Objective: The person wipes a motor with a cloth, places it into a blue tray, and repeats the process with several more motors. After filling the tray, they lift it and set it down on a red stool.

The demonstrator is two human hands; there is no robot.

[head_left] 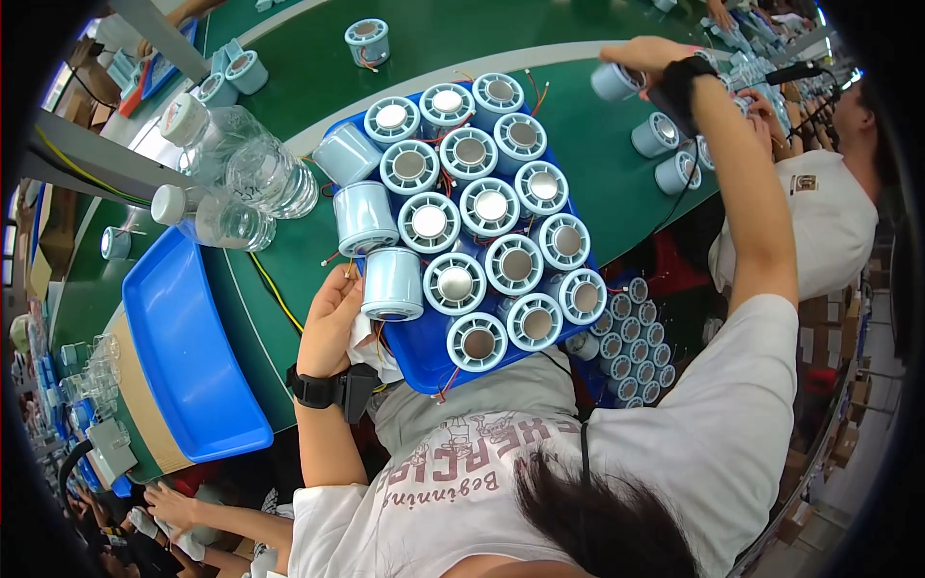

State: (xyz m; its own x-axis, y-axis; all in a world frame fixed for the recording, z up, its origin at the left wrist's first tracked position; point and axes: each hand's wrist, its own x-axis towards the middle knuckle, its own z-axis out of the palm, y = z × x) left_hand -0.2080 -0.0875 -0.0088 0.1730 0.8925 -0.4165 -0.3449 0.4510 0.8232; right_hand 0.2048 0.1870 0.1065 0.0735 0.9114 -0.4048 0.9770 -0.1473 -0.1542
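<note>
A blue tray [421,364] in front of me carries several light-blue cylinders [479,343] with slotted ring ends, silvery round centres and thin wire leads. Most stand upright, while a few at its left side lie tipped. My left hand [330,323] is at the tray's left edge, beside the nearest tipped cylinder [393,283]. Its fingers are closed near a small white connector; what they grip is partly hidden. Stretched far out to the right, my right hand [647,56] grips another light-blue cylinder [615,83] above the green bench, its fingers partly hidden by the wrist.
Water bottles [260,173] stand left of the loaded tray, by another blue tray [188,337]. More cylinders [657,135] stand at the right, near a co-worker [819,212]. A lower tray of cylinders [631,347] sits beside my body. A cable [275,289] crosses the bench.
</note>
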